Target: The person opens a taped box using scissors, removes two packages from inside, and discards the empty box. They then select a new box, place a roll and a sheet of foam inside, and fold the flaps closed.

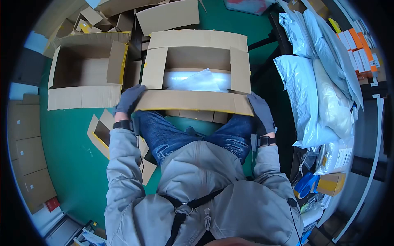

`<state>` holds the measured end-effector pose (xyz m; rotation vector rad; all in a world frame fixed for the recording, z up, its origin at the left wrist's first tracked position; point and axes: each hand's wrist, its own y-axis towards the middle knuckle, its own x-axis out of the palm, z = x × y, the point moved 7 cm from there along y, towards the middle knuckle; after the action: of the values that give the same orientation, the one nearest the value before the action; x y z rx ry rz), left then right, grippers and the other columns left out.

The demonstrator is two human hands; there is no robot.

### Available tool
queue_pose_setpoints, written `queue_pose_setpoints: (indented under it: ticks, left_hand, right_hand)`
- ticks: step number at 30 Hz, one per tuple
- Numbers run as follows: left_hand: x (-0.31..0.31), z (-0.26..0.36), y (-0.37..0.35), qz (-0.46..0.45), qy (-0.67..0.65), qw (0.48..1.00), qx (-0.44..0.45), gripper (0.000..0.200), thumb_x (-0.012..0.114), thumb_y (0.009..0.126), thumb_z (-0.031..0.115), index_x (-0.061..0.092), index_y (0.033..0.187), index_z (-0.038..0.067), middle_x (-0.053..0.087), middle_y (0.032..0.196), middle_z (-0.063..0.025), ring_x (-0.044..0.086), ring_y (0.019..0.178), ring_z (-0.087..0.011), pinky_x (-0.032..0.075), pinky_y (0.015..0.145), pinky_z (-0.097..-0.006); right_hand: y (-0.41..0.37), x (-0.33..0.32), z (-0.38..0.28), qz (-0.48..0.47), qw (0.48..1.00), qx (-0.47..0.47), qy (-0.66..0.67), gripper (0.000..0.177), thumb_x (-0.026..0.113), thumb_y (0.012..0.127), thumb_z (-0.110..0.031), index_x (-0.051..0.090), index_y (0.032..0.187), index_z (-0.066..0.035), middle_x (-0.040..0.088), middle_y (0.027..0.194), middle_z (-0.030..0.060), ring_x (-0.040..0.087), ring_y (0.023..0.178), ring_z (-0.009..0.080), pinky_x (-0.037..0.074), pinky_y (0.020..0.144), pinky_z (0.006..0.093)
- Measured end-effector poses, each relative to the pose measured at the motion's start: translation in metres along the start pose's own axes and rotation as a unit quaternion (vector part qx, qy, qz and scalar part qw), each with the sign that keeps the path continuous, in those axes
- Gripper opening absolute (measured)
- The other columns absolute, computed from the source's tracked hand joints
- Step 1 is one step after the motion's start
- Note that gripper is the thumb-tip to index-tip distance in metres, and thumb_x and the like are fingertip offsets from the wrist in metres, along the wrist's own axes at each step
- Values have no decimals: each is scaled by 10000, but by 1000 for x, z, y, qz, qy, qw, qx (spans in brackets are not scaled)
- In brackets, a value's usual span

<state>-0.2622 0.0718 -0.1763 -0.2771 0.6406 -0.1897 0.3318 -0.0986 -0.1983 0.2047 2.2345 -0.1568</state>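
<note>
An open cardboard box (197,39) sits before my knees, its flaps folded outward and the near flap (193,101) tilted toward me. Inside lie a clear plastic roll (174,77) and a translucent white sheet (197,80). My left hand (129,99), in a dark grey glove, grips the box at the left end of the near flap. At the opposite end my right hand (262,111), gloved alike, holds the box's right near corner; some of its fingertips are hidden.
Another open cardboard box (84,98) stands to the left on the green floor (65,143). A small open carton (98,131) lies by my left forearm. Plastic mailer bags (303,98), a blue tape dispenser (305,185) and orange-white boxes (357,51) crowd the right side. More cardboard (168,16) is piled behind.
</note>
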Motion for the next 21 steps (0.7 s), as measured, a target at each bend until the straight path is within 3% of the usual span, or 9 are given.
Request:
queue_pose_setpoints:
  ticks: [3, 4, 6, 10, 14, 15, 17, 18, 21]
  left_hand:
    - [-4, 17, -13, -35, -194, 980, 11, 575, 632, 1038, 452, 674, 1406, 12, 766, 1194, -126, 729, 1093, -235, 571, 957, -339]
    - [-8, 27, -24, -29, -280, 959, -27, 544, 621, 1053, 427, 666, 1418, 28, 767, 1173, -110, 728, 1075, -224, 575, 938, -331]
    - [-2, 33, -29, -21, -361, 930, -68, 514, 610, 1068, 403, 659, 1431, 43, 768, 1152, -95, 727, 1057, -213, 579, 920, -323]
    - [7, 48, -19, 82, -181, 980, 8, 613, 645, 1042, 464, 563, 1527, 99, 706, 1321, -104, 675, 1185, -248, 537, 994, -369]
    - [25, 79, -5, 156, -46, 984, 68, 709, 671, 1022, 510, 491, 1600, 141, 661, 1448, -112, 637, 1282, -273, 505, 1049, -403]
    - [33, 103, -6, 176, 109, 964, 166, 771, 699, 967, 550, 499, 1593, 146, 639, 1466, -132, 615, 1301, -312, 473, 1082, -459]
    - [65, 139, -15, 191, 402, 827, 343, 896, 754, 857, 630, 516, 1579, 156, 595, 1501, -172, 570, 1339, -390, 410, 1148, -572]
    - [74, 138, -11, 188, 400, 829, 343, 896, 754, 857, 630, 516, 1579, 156, 595, 1501, -172, 570, 1339, -390, 410, 1148, -572]
    - [110, 115, 11, 70, 390, 865, 308, 931, 745, 824, 645, 505, 1583, 162, 448, 1650, -166, 378, 1505, -419, 232, 1243, -623]
  right_hand:
    - [-2, -32, -37, 9, 994, -111, 8, 610, 647, 1037, -394, 563, 1545, -66, 673, 1398, 253, 660, 1294, 297, 477, 1142, 378]
    - [-2, -43, -45, 9, 989, -25, 148, 597, 646, 1040, -379, 564, 1549, -78, 680, 1386, 239, 662, 1282, 279, 478, 1136, 371]
    - [-6, -39, -57, 4, 897, 150, 415, 573, 643, 1045, -350, 565, 1556, -101, 695, 1363, 211, 668, 1259, 243, 481, 1125, 358]
    - [20, -47, -80, 151, 950, 83, 260, 508, 620, 1055, -312, 606, 1505, -75, 759, 1123, 147, 724, 986, 187, 548, 959, 313]
    - [45, -31, -104, 159, 979, 8, 124, 580, 677, 1007, -341, 595, 1520, -85, 762, 1109, 154, 730, 967, 235, 557, 936, 360]
    - [50, -23, -100, 157, 980, 9, 122, 580, 677, 1007, -341, 595, 1520, -85, 762, 1109, 154, 730, 967, 235, 557, 936, 360]
    - [56, -6, -96, 150, 987, -21, -51, 601, 691, 989, -366, 601, 1512, -85, 763, 1127, 166, 731, 968, 286, 559, 938, 397]
    - [58, 1, -93, 144, 979, -37, -138, 611, 698, 979, -378, 604, 1508, -85, 763, 1136, 171, 731, 969, 311, 560, 939, 415]
    - [67, 3, -94, 116, 986, 14, -121, 604, 697, 976, -374, 611, 1499, -84, 755, 1169, 189, 724, 1007, 348, 556, 958, 433]
